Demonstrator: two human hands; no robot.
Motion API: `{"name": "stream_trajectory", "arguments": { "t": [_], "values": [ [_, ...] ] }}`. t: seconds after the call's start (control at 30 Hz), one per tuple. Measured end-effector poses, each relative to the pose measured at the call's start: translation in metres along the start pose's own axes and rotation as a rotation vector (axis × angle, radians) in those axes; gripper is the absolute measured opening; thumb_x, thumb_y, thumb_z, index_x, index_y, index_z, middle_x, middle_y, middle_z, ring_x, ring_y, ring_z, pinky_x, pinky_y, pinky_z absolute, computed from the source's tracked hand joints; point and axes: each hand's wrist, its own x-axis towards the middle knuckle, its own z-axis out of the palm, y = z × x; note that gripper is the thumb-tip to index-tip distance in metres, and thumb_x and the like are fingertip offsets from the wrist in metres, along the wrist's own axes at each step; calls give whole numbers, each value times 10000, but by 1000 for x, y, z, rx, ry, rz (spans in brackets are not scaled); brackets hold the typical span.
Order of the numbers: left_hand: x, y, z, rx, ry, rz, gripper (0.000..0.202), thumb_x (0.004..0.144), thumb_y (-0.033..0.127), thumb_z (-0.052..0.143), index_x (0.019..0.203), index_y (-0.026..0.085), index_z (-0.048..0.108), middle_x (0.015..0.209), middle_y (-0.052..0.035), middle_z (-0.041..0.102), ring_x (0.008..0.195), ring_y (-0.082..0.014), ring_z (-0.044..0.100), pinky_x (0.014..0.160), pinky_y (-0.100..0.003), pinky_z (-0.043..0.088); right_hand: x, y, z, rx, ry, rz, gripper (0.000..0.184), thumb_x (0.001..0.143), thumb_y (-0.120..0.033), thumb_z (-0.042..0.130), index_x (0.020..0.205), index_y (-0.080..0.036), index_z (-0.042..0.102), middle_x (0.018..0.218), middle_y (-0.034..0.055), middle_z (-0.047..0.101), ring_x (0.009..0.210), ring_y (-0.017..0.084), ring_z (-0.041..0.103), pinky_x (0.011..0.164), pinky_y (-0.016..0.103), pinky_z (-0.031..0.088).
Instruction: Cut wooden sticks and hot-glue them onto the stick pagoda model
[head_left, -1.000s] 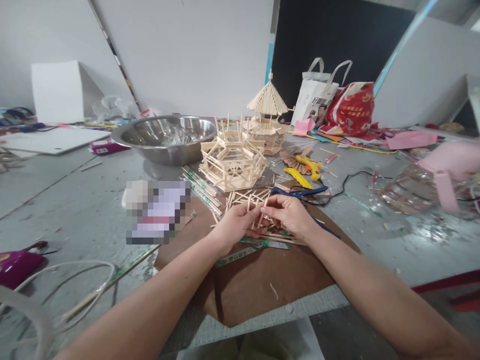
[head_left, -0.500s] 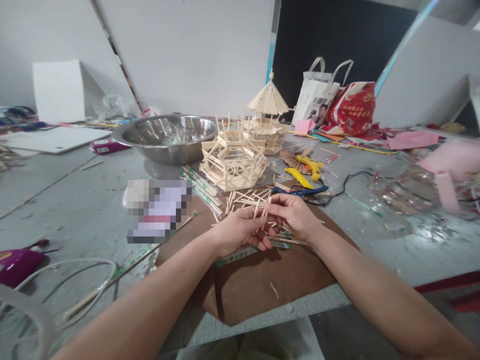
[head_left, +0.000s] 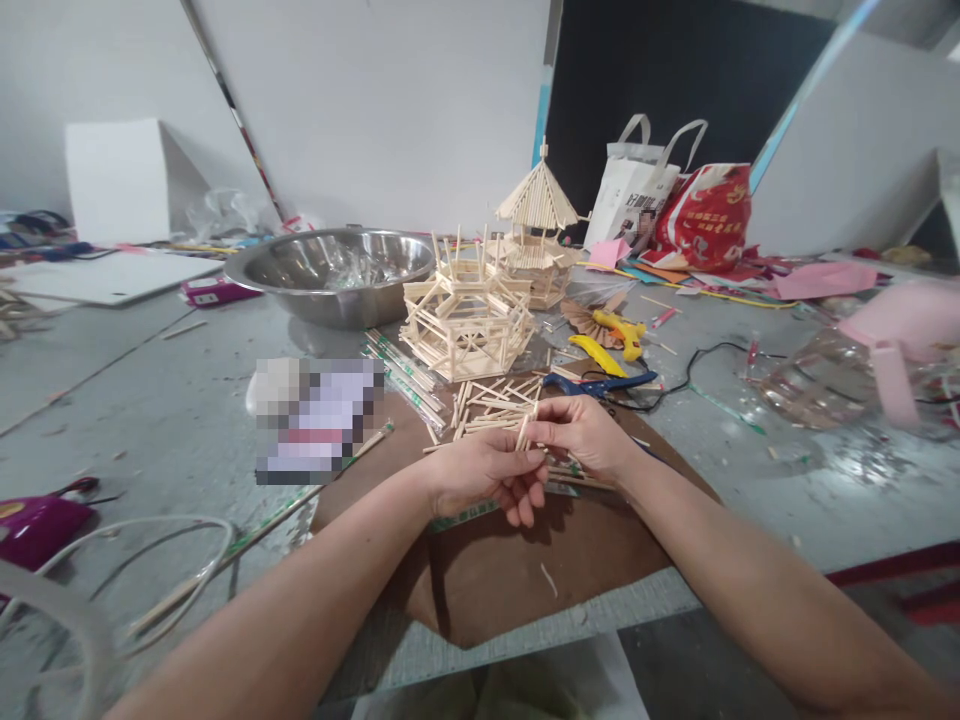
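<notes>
My left hand is closed, thumb against the fingers, around short wooden sticks that poke up above it. Right beside it, my right hand pinches at the same sticks with thumb and fingertips; how many each hand holds is hidden. Just beyond lies a loose pile of cut sticks on a brown sheet. Behind the pile stands an open six-sided stick frame, upright posts on top. A roofed stick pavilion rises farther back.
Blue-handled pliers and a yellow glue gun with a black cord lie right of the pile. Packaged sticks and a blurred-out phone-like object are at left. A steel basin stands behind; a pink-lidded clear jug is at right.
Both hands have dropped slightly. My left fingers have curled lower, its thumb now reaching farther right, and the sticks show less above it. My right hand remains at the sticks.
</notes>
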Motion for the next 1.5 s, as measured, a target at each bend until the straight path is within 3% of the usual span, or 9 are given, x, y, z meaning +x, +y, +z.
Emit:
{"name": "stream_trajectory", "arguments": {
  "t": [0.07, 0.2, 0.37, 0.53, 1.17, 1.37, 1.5],
  "values": [
    [-6, 7, -6, 202, 91, 77, 233, 706, 333, 511, 801, 124, 549, 768, -37, 592, 638, -104, 541, 562, -213, 421, -4, -4, 1, -62, 20, -69, 183, 617, -310, 624, 636, -137, 570, 518, -44, 516, 425, 41, 420, 422, 176, 315],
    [-20, 22, -20, 549, 209, 110, 265, 661, 294, 545, 884, 156, 581, 767, -11, 584, 680, -106, 511, 595, -192, 405, -14, -7, 6, -268, -89, -117, 132, 647, -269, 593, 648, -137, 587, 530, -43, 520, 435, 40, 413, 445, 173, 331],
    [-25, 25, -22, 630, 196, -1, 241, 666, 267, 492, 851, 165, 607, 600, 18, 535, 483, -67, 445, 443, -154, 371, -21, -4, 13, -558, -353, -128, 126, 677, -236, 537, 695, -133, 609, 621, 6, 599, 557, 88, 519, 529, 184, 391],
    [-21, 21, -18, 637, 172, -60, 243, 640, 236, 480, 821, 156, 621, 556, 22, 532, 462, -71, 461, 447, -160, 400, -20, 0, 14, -687, -378, -176, 118, 664, -221, 532, 697, -131, 602, 597, -5, 588, 531, 72, 501, 491, 158, 371],
    [-21, 20, -16, 660, 24, -17, 206, 579, 149, 477, 734, 163, 613, 544, 38, 512, 471, -75, 467, 442, -154, 377, -15, 5, 6, -635, -353, -186, 46, 620, -145, 528, 645, -128, 563, 554, -30, 529, 491, 50, 453, 451, 145, 340],
    [-18, 18, -13, 623, 32, -45, 202, 609, 239, 521, 772, 149, 597, 532, 40, 488, 452, -74, 461, 438, -166, 372, -9, 7, -4, -280, -178, -59, 142, 652, -264, 561, 638, -134, 505, 468, -59, 476, 333, 28, 389, 326, 142, 291],
    [-12, 10, -11, 574, 101, -14, 292, 655, 366, 511, 816, 138, 594, 490, 40, 475, 413, -70, 444, 398, -165, 342, -7, 3, -8, -216, -122, -72, 186, 640, -295, 591, 617, -138, 493, 439, -67, 468, 303, 27, 383, 308, 146, 280]
  ]
}}
